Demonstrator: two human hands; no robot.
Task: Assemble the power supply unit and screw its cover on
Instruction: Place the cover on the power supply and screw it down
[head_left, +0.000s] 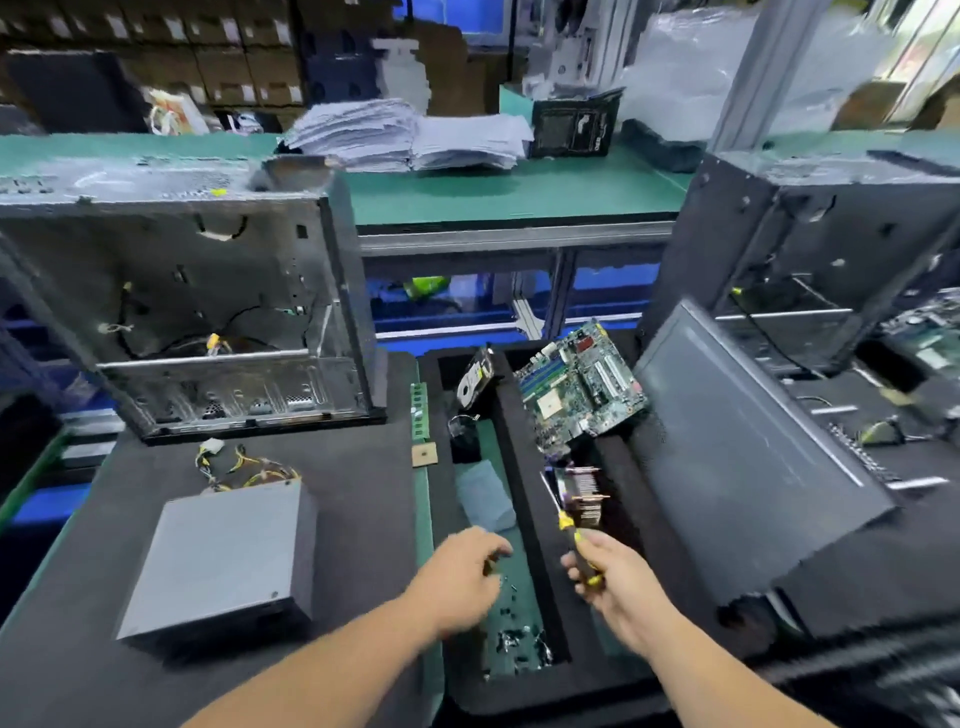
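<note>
Right hand (618, 577) has a tight grip on a screwdriver (574, 540) with a yellow and black handle; its metal tip is blurry and hard to see. Left hand (462, 577) holds nothing, and its fingers curl loosely down over a long foam tray (530, 499). Small dark screws (519, 644) lie in the tray just under that hand, too blurry to count. To the left, the grey power supply unit (223, 561) sits flat on the dark desk (363, 519), with its yellow and black wires (244, 467) bunched at its far end. Farther up the tray, a green circuit board (582, 389) leans tilted. Behind the power supply stands an open computer case (208, 312). A dark flat panel (753, 441) leans on the right. At the back, paper stacks (410, 135) are smeared.
</note>
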